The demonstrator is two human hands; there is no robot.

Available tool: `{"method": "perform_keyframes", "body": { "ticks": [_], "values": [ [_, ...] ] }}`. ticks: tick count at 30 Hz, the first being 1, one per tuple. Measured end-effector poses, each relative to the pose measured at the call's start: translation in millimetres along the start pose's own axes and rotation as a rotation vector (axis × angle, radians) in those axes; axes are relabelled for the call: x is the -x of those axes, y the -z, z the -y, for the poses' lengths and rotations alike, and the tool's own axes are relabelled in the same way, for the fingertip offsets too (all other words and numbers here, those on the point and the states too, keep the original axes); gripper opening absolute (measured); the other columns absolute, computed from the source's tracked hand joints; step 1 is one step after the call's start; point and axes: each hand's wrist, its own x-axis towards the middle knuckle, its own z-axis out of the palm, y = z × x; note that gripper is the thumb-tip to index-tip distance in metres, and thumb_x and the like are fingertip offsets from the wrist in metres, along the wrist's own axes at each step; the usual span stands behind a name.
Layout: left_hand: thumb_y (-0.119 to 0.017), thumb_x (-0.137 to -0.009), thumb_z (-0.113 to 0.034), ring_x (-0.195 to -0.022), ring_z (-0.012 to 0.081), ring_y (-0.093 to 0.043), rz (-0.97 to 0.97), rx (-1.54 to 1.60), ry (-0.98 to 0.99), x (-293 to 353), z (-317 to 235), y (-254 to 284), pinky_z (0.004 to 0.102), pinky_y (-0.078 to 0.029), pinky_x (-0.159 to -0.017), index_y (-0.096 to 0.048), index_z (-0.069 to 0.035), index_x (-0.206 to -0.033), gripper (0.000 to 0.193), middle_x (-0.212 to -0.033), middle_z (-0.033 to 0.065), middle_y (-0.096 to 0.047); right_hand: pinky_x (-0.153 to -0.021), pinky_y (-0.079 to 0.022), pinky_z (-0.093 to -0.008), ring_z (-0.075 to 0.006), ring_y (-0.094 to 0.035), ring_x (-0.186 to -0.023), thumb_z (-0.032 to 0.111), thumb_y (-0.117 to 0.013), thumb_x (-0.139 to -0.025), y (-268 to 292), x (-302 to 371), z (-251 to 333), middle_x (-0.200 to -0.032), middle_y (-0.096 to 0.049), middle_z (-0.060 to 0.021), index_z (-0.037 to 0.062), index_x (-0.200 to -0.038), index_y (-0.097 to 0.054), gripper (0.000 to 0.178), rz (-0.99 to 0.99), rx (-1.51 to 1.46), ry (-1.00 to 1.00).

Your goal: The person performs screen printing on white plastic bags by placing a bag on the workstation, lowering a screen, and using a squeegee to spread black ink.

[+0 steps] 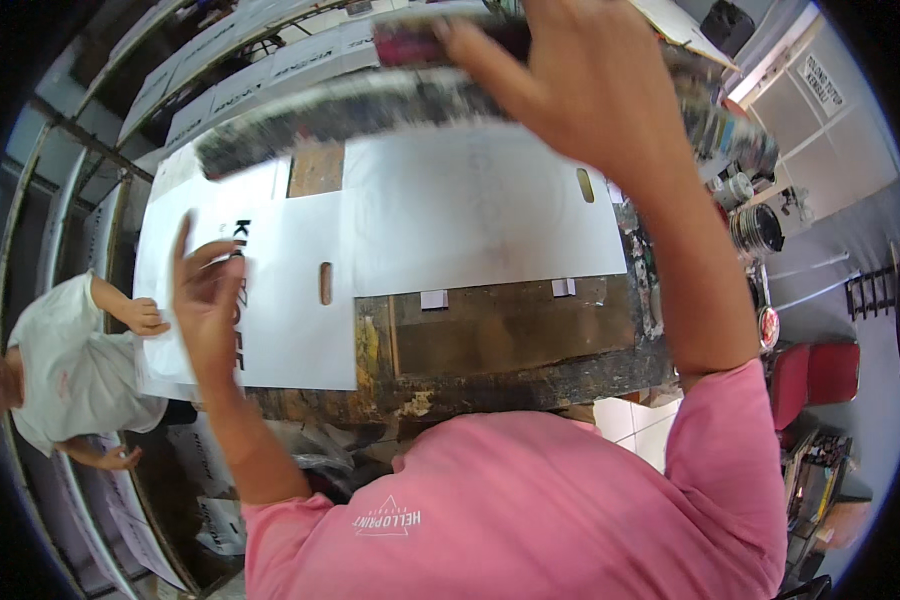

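My left hand [208,310] hovers, fingers apart and holding nothing, over a white printed sheet [300,340] with black lettering and an oval handle slot. Close to the top edge, my right hand [605,90] has its thumb laid over a dark, pink-stained bar that looks like a squeegee [405,42]; its other fingers are hidden or cut off. Below that hand, the ink-stained edge of a screen-printing frame [350,110] is blurred and stands above the table. Under the frame, a second white sheet [470,235] with a slot lies flat, with faint, blurred marks on it.
The worktable [530,335] is ink-stained, with two small pale tabs by the sheet. At left, another person in a white shirt [75,360] reaches to the printed sheet's edge. Racks [170,90] hold printed sheets. Cans [755,228] and red chairs [815,380] stand to the right.
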Motion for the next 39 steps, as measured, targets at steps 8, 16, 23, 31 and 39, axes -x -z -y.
{"method": "perform_keyframes", "body": {
  "ticks": [8,16,23,31,39],
  "values": [
    [-0.105,-0.063,-0.014,-0.116,0.0246,-0.069,0.156,0.111,0.381,80.4,-31.7,-113.0,0.037,-0.055,-0.1,-0.06,0.003,-0.143,0.093,-0.129,0.0139,-0.073,-0.094,-0.05,-0.0483,-0.0364,-0.063,-0.105,0.02,-0.078,-0.092,-83.6,145.0,-64.6,-0.11,-0.066,-0.0172,0.0039,-0.134,-0.067,0.047,0.574,-0.247,0.353],
    [-0.107,-0.049,-0.04,-0.108,0.0352,-0.059,0.167,-0.508,0.154,132.3,61.0,-123.1,0.046,-0.05,-0.095,-0.075,-0.001,-0.119,0.086,-0.111,0.0131,-0.058,-0.098,-0.055,-0.0488,-0.0374,-0.067,-0.113,0.02,-0.073,-0.097,-239.4,64.1,-117.4,-0.123,-0.073,-0.0123,0.0174,-0.142,-0.067,0.046,0.408,-0.215,0.274],
    [-0.105,-0.045,-0.045,-0.099,0.0321,-0.057,0.203,-0.607,0.139,126.6,65.0,-123.4,0.0449,-0.047,-0.085,-0.075,-0.001,-0.117,0.089,-0.103,0.011,-0.057,-0.096,-0.056,-0.0511,-0.0379,-0.068,-0.114,0.032,-0.072,-0.1,-391.0,-56.3,-177.4,-0.12,-0.072,-0.0134,0.0216,-0.14,-0.068,0.042,0.323,-0.125,0.244],
    [-0.105,-0.044,-0.046,-0.093,0.0309,-0.057,0.204,-0.624,0.094,128.3,75.8,-123.2,0.0439,-0.046,-0.083,-0.073,0.0,-0.116,0.091,-0.101,0.0109,-0.058,-0.077,-0.059,-0.049,-0.0333,-0.072,-0.098,0.049,-0.072,-0.097,-370.8,0.2,-139.6,-0.101,-0.071,-0.0098,0.017,-0.125,-0.072,0.042,0.231,0.041,0.255],
    [-0.105,-0.048,-0.037,-0.096,0.032,-0.058,0.219,-0.569,0.102,128.6,73.5,-122.9,0.0444,-0.048,-0.083,-0.072,-0.001,-0.13,0.095,-0.103,0.0102,-0.057,-0.082,-0.058,-0.0455,-0.0328,-0.066,-0.103,0.028,-0.087,-0.082,-251.4,171.6,-79.9,-0.113,-0.068,-0.0109,0.0133,-0.135,-0.069,0.058,0.379,-0.16,0.228]
  ]
}}
